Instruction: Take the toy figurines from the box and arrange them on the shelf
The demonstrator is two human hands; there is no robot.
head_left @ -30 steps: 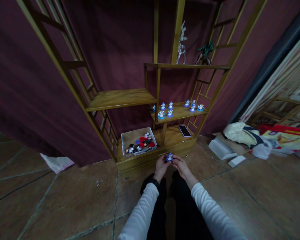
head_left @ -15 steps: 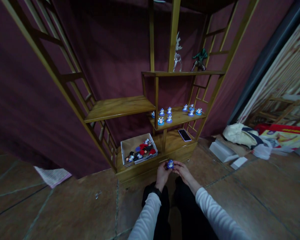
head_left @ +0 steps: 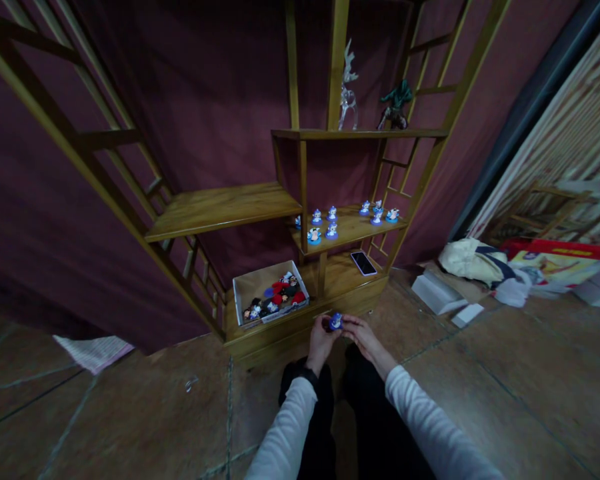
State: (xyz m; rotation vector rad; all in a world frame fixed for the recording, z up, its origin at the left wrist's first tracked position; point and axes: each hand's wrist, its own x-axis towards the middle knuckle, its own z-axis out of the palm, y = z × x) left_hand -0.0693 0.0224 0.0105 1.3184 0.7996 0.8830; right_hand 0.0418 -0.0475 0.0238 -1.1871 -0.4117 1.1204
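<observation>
A small blue-and-white figurine is held upright between my two hands, in front of the shelf's base. My left hand closes its fingers on the figurine's left side. From the right, my right hand grips it with the fingertips. Behind and to the left, an open white cardboard box holds several red, black and white figurines. Several similar blue-and-white figurines stand in two groups on the small right shelf.
A phone lies on the bottom board. The upper shelf bears a clear deer ornament and a green-clad figure. Bare wood shows on the left shelf. White boxes and a cloth bag lie on the floor at right.
The camera view has shifted slightly, so the shelf sits a little further left and higher. Both hands still hold the figurine, which looks slightly turned or tilted.
</observation>
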